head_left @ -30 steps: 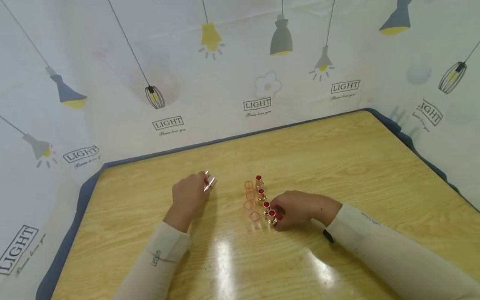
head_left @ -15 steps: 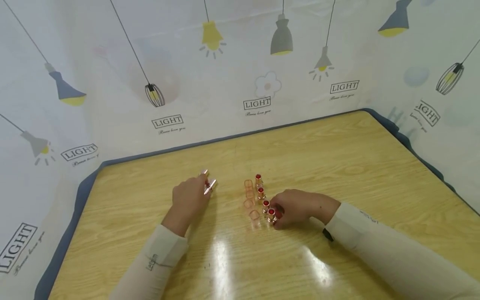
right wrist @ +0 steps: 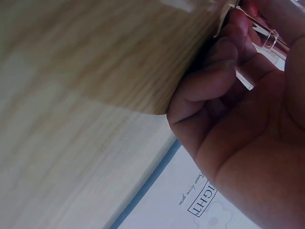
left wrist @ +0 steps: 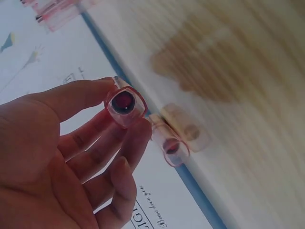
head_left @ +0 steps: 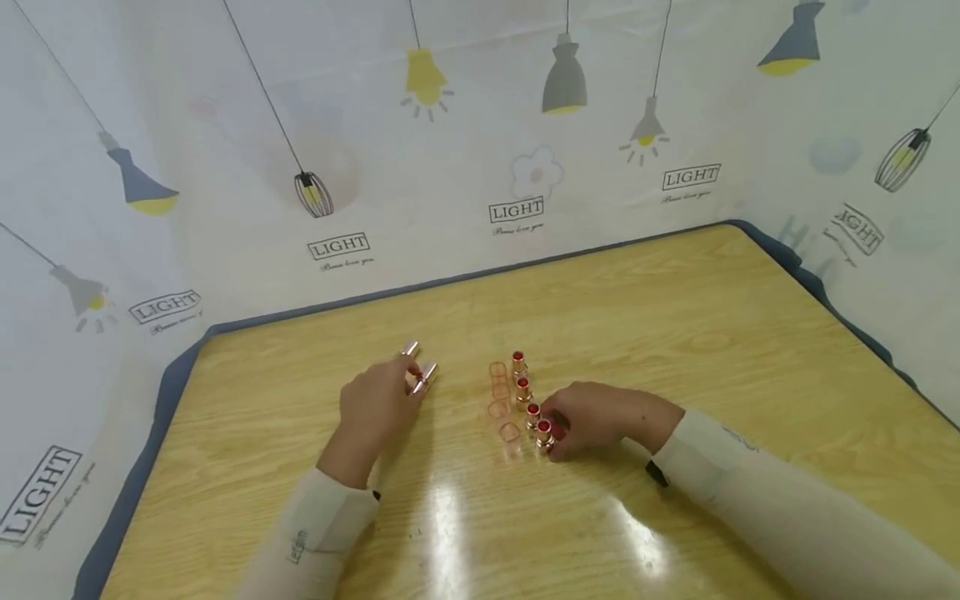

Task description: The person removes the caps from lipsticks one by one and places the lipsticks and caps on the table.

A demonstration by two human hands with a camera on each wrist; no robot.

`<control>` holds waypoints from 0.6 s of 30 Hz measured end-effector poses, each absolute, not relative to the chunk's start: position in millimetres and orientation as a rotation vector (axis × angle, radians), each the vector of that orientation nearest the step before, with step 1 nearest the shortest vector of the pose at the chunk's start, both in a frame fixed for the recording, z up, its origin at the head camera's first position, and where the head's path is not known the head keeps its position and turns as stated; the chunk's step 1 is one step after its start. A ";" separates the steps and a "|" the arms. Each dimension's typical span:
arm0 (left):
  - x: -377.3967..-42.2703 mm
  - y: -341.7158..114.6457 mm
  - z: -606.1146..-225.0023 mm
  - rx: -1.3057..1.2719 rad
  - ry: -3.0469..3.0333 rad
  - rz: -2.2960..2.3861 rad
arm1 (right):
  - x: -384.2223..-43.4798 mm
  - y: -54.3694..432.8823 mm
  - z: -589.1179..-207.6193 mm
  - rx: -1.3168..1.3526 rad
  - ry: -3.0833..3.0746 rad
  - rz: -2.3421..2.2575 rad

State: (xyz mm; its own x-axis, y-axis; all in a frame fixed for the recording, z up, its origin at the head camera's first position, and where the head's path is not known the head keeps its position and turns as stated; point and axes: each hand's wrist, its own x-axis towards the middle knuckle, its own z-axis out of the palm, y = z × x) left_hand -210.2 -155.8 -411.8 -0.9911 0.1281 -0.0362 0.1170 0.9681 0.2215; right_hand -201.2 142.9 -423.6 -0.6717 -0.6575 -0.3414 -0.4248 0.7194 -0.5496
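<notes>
Several uncapped lipsticks with gold tubes and red tops (head_left: pixel 522 388) stand in a row at the table's middle. My right hand (head_left: pixel 596 417) reaches from the right, curling its thumb and fingers round the nearest lipstick (head_left: pixel 543 432). The right wrist view shows its fingers bent at the table, with part of a shiny tube (right wrist: pixel 271 40) showing behind. On the left, my left hand (head_left: pixel 378 404) pinches a clear-cased lipstick (left wrist: pixel 124 102) between thumb and fingertip, its dark red round end facing the wrist camera. Another such lipstick (left wrist: pixel 172 148) is just beyond the fingers.
Several clear square caps with orange rims (head_left: pixel 498 408) stand in a line left of the uncapped lipsticks. The wooden table (head_left: pixel 637 317) is backed by a lamp-printed wall covering (head_left: pixel 450 167) with a blue edge.
My left hand has shifted slightly back and left, and more of the two lipsticks beside it shows. The right hand stays in place at the row.
</notes>
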 end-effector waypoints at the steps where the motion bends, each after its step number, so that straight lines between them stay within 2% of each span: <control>1: -209.1 -153.7 -411.2 0.188 3.064 0.361 | -201.4 143.6 -423.6 -0.820 2.392 -0.584; 10: -198.1 -129.4 -387.1 0.282 3.140 0.456 | -206.5 146.1 -424.6 -0.881 2.400 -0.573; 18: -180.2 -99.8 -369.2 0.464 3.222 0.456 | -205.8 145.0 -428.6 -0.876 2.397 -0.558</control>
State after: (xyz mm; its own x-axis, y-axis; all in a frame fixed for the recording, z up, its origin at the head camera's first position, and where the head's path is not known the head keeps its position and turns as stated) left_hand -180.2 -99.8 -369.2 -0.9498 0.2549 0.1814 0.2953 0.9221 0.2501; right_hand -205.8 145.0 -428.6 -0.6536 -0.6813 -0.3296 -0.4657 0.7053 -0.5345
